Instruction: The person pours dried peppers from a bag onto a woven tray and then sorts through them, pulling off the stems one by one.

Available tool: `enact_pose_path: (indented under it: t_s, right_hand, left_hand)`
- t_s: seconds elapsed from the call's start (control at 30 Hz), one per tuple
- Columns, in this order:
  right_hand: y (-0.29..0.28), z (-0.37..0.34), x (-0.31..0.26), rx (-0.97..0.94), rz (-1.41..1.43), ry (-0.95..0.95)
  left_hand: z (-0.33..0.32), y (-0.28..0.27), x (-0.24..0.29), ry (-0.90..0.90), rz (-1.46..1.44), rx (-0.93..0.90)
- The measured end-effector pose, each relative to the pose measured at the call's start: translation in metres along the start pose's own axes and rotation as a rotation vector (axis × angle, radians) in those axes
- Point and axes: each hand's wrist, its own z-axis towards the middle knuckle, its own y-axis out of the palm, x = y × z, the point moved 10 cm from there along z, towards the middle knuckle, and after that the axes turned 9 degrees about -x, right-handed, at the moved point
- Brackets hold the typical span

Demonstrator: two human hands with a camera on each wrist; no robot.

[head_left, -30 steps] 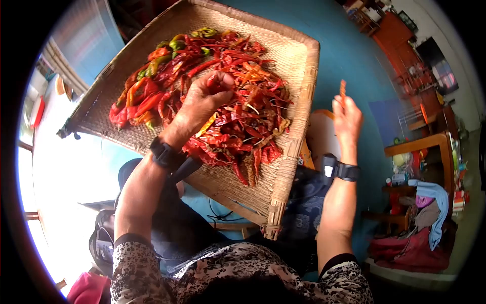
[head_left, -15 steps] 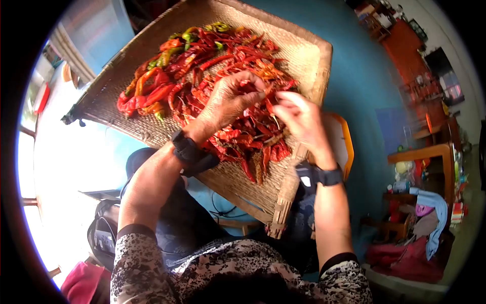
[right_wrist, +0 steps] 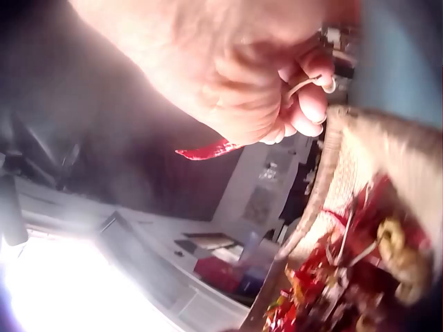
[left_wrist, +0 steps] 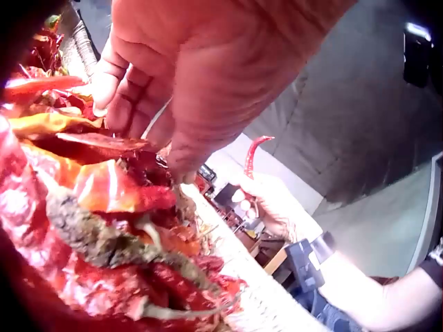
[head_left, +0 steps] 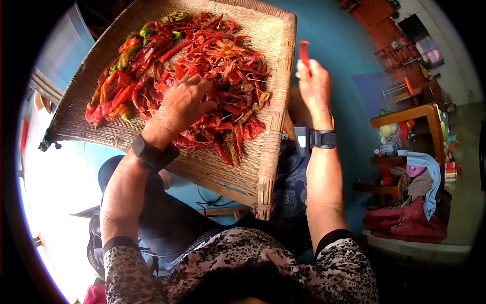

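My right hand [head_left: 315, 86] grips a single red chili pepper [head_left: 304, 52] just beyond the right rim of a woven bamboo tray [head_left: 281, 86]. In the right wrist view the red end of this chili [right_wrist: 206, 151] sticks out from one side of the fist, and a pale stem [right_wrist: 302, 86] shows among the fingers. My left hand [head_left: 181, 104] is over the heap of dried red chilies [head_left: 235, 76] on the tray. Its fingers [left_wrist: 130, 100] reach down to the chilies, thumb held apart from them. A wrinkled brownish chili [left_wrist: 90, 232] lies near that hand.
Fresher red, orange and green peppers [head_left: 114, 96] lie along the tray's left side. The tray stands over my lap, above a blue floor [head_left: 349, 167]. Off to the right is a wooden chair [head_left: 435, 137] heaped with clothes. A bright table [head_left: 50, 182] lies at left.
The right hand went from beyond the rim to the heap beside the left hand, then back out with a red chili. The left hand has gone from raised and curled to reaching down at the heap.
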Motion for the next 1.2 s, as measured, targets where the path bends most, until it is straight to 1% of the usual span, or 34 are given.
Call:
enact_pose_path:
  t_s: [0.03, 0.07, 0.1, 0.13, 0.17, 0.23, 0.27, 0.3, 0.37, 0.4, 0.43, 0.5, 0.53, 0.57, 0.63, 0.67, 0.7, 0.77, 0.8, 0.83, 0.9, 0.93, 0.97, 1.03, 1.07, 1.1, 1.17, 1.2]
  right_hand:
    - [-0.013, -0.002, 0.018, 0.036, -0.066, 0.036]
    - [-0.022, -0.004, 0.037, 0.024, -0.159, 0.085]
    - [-0.030, -0.006, 0.042, 0.011, -0.250, 0.133]
    - [-0.032, -0.012, 0.056, -0.105, -0.430, 0.318]
    - [-0.032, -0.016, 0.060, -0.102, -0.431, 0.319]
    - [-0.039, -0.020, 0.044, 0.059, -0.585, 0.164]
    - [-0.031, -0.014, 0.051, 0.000, -0.443, 0.184]
    - [-0.020, -0.007, 0.051, 0.020, -0.202, 0.058]
    - [0.005, -0.007, 0.009, -0.155, 0.578, 0.142]
    - [0.020, -0.007, -0.012, -0.243, 0.779, 0.114]
    - [0.033, -0.008, -0.033, -0.334, 0.979, 0.087]
    - [0.056, -0.013, -0.079, -0.477, 0.956, 0.017]
    - [0.063, -0.017, -0.097, -0.484, 0.902, -0.061]
    - [0.067, -0.019, -0.114, -0.480, 0.828, -0.122]
    - [0.077, -0.018, -0.129, -0.457, 0.689, -0.247]
    - [0.079, -0.017, -0.129, -0.415, 0.754, -0.219]
    - [0.081, -0.019, -0.130, -0.423, 0.757, -0.219]
    - [0.083, -0.020, -0.129, -0.448, 0.862, -0.208]
    - [0.080, -0.021, -0.134, -0.430, 0.821, -0.283]
    - [0.079, -0.023, -0.134, -0.432, 0.823, -0.284]
    - [0.080, -0.025, -0.124, -0.460, 0.797, -0.164]
    - [0.066, -0.021, -0.125, -0.345, 0.703, -0.273]
    - [0.054, -0.019, -0.113, -0.283, 0.785, -0.196]
    - [0.037, -0.009, -0.065, -0.202, 0.966, 0.046]
    - [0.016, -0.004, -0.044, -0.099, 0.945, 0.043]
    - [-0.006, -0.001, -0.024, 0.005, 0.924, 0.040]
    - [-0.038, -0.006, 0.003, 0.140, 0.862, 0.122]
    - [-0.046, -0.007, 0.028, 0.173, 0.828, 0.198]
  left_hand:
    - [-0.001, 0.007, -0.004, 0.006, -0.004, 0.000]
    - [-0.001, 0.013, -0.004, 0.029, 0.112, 0.003]
    - [-0.001, 0.014, 0.000, 0.050, 0.230, 0.007]
    - [0.000, 0.014, -0.002, 0.021, 0.217, -0.013]
    - [0.000, 0.011, 0.001, 0.024, 0.217, -0.011]
    - [0.002, 0.003, -0.010, -0.118, 0.084, -0.035]
    - [0.001, -0.010, -0.005, -0.092, 0.032, 0.044]
    - [0.003, -0.014, -0.003, -0.096, 0.040, 0.044]
    - [0.005, -0.029, -0.006, -0.095, -0.302, 0.163]
    - [0.005, -0.032, -0.003, -0.107, -0.495, 0.146]
    - [0.006, -0.034, 0.001, -0.086, -0.533, 0.152]
    - [0.008, -0.028, 0.009, -0.036, -0.615, 0.147]
    - [0.011, -0.022, 0.014, -0.013, -0.695, 0.090]
    - [0.012, -0.025, 0.023, 0.032, -0.785, 0.109]
    - [0.009, -0.028, 0.023, 0.029, -0.717, 0.163]
    - [0.009, -0.029, 0.021, 0.055, -0.728, 0.197]
    - [0.008, -0.029, 0.019, 0.046, -0.729, 0.199]
    - [0.009, -0.025, 0.015, -0.008, -0.792, 0.122]
    - [0.008, -0.025, 0.018, -0.015, -0.793, 0.080]
    - [0.008, -0.022, 0.019, -0.019, -0.793, 0.081]
    - [0.008, -0.024, 0.028, 0.095, -0.717, 0.137]
    - [0.011, -0.010, 0.023, 0.031, -0.697, -0.003]
    - [0.012, -0.009, 0.021, 0.032, -0.697, -0.002]
    - [0.011, -0.027, 0.023, 0.125, -0.483, 0.199]
    - [0.008, -0.035, 0.023, 0.150, -0.253, 0.253]
    - [0.011, -0.034, 0.015, 0.077, -0.082, 0.236]
    - [0.010, -0.028, -0.004, 0.030, 0.214, 0.284]
    - [0.008, -0.024, -0.016, -0.045, 0.236, 0.256]
